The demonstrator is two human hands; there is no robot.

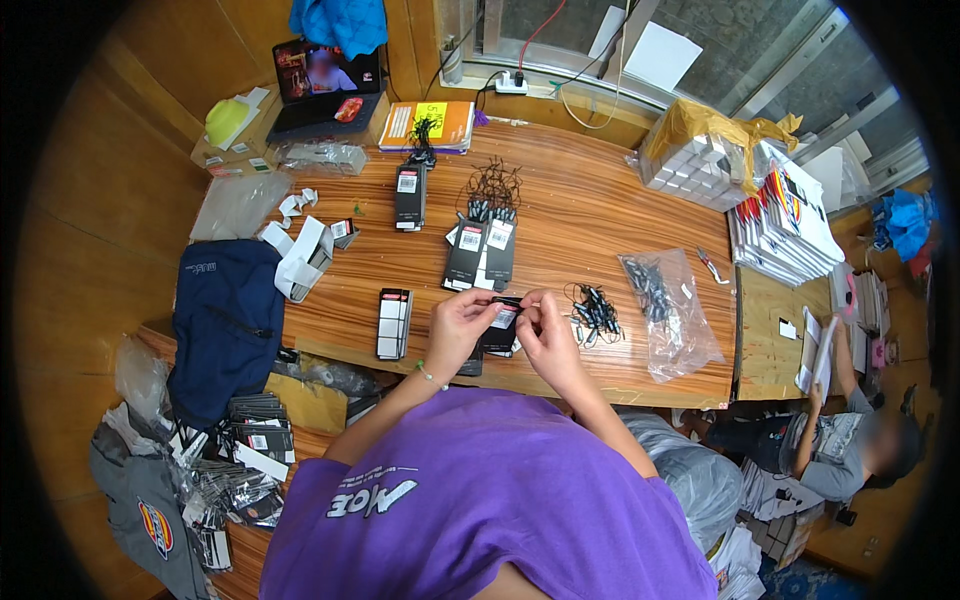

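Two bare hands met over the near side of the striped wooden desk [580, 215], with a black tag [506, 317] bearing a white label between them. The left grip [467, 322] was closed on the tag's left edge, thumb and finger pinched together. The right grip [546, 332] was pinched at the tag's upper right end; the details there were small, so it was hard to say whether the fingertips grasped the card itself or a cord at its end. More dark tags lay just beneath and on the near side of the held tag.

To the left of the held tag stood a neat stack of white-faced tags [394, 325]. Just beyond it lay a larger group of black labelled tags [480, 250], their black cords fanned out on the far side. Farther off, beyond and left, was a smaller tag stack [409, 197].

Right of the held tag, near the right grip, lay a loose heap of black cords [597, 315]. Past the heap was a clear plastic bag [690, 345] with dark cords inside, then red-handled snips [712, 266]. Well apart on the right, a co-worker [835, 450] held white sheets [818, 355].
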